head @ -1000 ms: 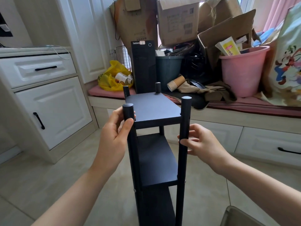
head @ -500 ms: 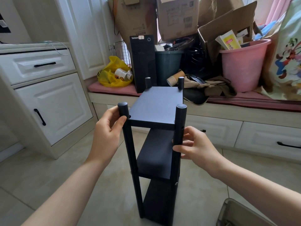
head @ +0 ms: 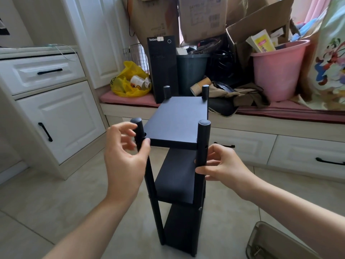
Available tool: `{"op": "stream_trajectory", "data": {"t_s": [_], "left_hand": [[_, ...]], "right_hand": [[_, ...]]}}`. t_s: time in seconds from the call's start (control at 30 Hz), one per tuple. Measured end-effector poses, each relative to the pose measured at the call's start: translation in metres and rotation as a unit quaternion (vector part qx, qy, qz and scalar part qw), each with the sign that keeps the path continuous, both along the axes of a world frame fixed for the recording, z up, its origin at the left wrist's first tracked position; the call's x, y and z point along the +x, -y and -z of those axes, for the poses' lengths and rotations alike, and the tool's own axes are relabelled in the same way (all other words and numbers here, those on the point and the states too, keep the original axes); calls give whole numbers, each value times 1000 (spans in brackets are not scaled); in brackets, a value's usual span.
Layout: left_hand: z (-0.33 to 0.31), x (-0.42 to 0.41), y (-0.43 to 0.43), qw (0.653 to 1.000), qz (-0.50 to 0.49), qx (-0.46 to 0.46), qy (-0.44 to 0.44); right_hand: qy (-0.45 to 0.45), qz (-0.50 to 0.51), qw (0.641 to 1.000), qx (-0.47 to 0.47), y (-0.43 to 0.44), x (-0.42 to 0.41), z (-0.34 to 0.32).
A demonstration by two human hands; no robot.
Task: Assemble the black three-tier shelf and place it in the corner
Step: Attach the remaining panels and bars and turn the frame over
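The black three-tier shelf, flat boards on round posts, stands upright on the beige tiled floor, right in front of me and just short of the pink-cushioned window seat. From the left there is first a white cabinet with black handles, then a yellow plastic bag on the seat. My left hand comes next, its fingers spread and loose about the near-left post with the thumb tip at the top board's corner. It is blurred and, as far as I can see, not clamped. My right hand pinches the near-right post between thumb and fingertips, just below the top board. Far right on the seat sits a pink plastic bucket. I judge the build done: I count three boards and four posts, all joined. What is left is the carry into the corner, and I cannot tell which corner. That makes two hands and one shelf
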State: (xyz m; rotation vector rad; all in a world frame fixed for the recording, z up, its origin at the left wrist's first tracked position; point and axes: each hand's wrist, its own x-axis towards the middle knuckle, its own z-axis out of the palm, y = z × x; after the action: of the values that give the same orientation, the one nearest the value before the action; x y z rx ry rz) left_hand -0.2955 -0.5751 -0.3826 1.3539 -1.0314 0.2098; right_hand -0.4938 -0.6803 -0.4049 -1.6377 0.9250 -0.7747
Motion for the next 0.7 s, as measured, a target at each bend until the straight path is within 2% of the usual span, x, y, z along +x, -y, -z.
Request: {"op": "stream_trajectory", "data": {"t_s": [0.1, 0.2, 0.27, 0.4, 0.47, 0.6, 0.7], "left_hand": [[9, -21, -1, 982, 139, 47, -118], [19, -35, 3, 935, 242, 167, -199], [23, -39, 9, 906, 269, 206, -254], [23, -35, 24, 835, 349, 136, -403], [21, -34, 30, 801, 407, 115, -425], [18, -32, 39, 754, 493, 87, -426], [18, -29, 43, 738, 531, 103, -404]], "right_hand": [[-1, -6, 1000, -4, 1, -1, -1], [2, -7, 1000, -6, 1, -2, 0], [6, -12, 1000, -3, 1, -2, -1], [11, -37, 999, 8, 1, -5, -3], [16, -50, 999, 16, 1, -7, -3], [25, -59, 998, 23, 1, -10, 0], [31, -51, 998, 27, 3, -11, 1]]}}
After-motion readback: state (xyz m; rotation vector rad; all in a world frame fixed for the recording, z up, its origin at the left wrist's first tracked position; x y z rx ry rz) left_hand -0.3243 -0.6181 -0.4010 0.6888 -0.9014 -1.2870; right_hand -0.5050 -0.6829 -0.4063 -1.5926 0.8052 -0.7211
